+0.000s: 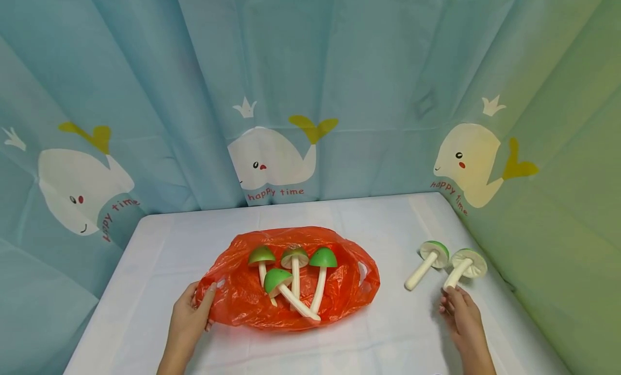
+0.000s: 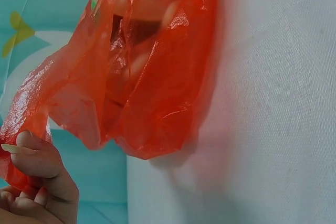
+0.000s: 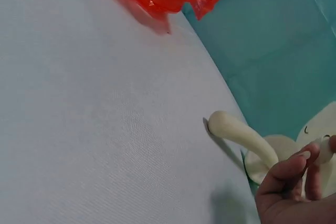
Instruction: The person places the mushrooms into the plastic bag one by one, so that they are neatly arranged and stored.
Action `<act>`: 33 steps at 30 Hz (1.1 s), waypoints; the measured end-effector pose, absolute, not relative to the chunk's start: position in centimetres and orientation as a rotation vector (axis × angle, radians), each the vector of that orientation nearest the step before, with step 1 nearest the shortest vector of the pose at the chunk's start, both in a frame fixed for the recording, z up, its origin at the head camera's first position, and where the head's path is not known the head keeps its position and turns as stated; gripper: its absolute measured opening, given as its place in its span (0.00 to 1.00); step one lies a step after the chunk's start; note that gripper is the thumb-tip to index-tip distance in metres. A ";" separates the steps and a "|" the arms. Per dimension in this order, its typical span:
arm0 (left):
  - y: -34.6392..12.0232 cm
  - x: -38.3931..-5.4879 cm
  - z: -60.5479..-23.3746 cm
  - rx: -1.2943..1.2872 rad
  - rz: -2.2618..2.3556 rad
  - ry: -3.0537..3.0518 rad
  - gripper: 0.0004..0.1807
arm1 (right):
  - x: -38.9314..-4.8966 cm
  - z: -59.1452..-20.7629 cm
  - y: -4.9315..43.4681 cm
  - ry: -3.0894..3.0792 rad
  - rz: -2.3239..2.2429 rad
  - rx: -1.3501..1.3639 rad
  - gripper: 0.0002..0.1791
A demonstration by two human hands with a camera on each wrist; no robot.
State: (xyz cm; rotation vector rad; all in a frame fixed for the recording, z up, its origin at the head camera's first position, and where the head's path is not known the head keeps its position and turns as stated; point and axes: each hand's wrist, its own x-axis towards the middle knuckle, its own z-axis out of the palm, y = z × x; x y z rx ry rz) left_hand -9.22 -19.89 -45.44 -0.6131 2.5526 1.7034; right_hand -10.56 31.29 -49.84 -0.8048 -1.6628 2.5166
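A red plastic bag (image 1: 237, 305) lies spread on the table, and several toy mushrooms with green caps and white stems, one a bright green mushroom (image 1: 322, 272), rest on it. My left hand (image 1: 186, 316) pinches the bag's left handle between thumb and fingers; the left wrist view shows the thumb (image 2: 39, 156) on the red film. To the right of the bag, my right hand (image 1: 461, 313) pinches the stem end of a mushroom (image 1: 468, 263), whose pale underside faces me. Another mushroom (image 1: 427, 264) lies just left of it on the table.
The white-covered table (image 1: 388, 337) ends at a blue curtain (image 1: 378, 95) printed with whales, which stands behind it and along its left. A green curtain side (image 1: 572, 245) borders the right edge. The bag's right handle (image 1: 364, 272) lies loose toward the two mushrooms.
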 end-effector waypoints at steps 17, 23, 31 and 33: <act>-19.7 -9.5 -45.5 -0.606 1.665 2.561 0.28 | -8.8 -48.7 23.7 -2.210 2.290 -0.072 0.15; -19.6 -9.4 -45.6 -0.595 1.662 2.572 0.29 | -8.5 -48.8 21.5 -2.269 2.434 0.289 0.12; -19.7 -9.4 -45.7 -0.587 1.679 2.570 0.29 | -8.9 -48.6 19.7 -2.494 2.496 0.573 0.14; -19.7 -9.4 -45.8 -0.585 1.681 2.576 0.29 | -9.3 -48.6 19.5 -2.554 2.461 0.618 0.13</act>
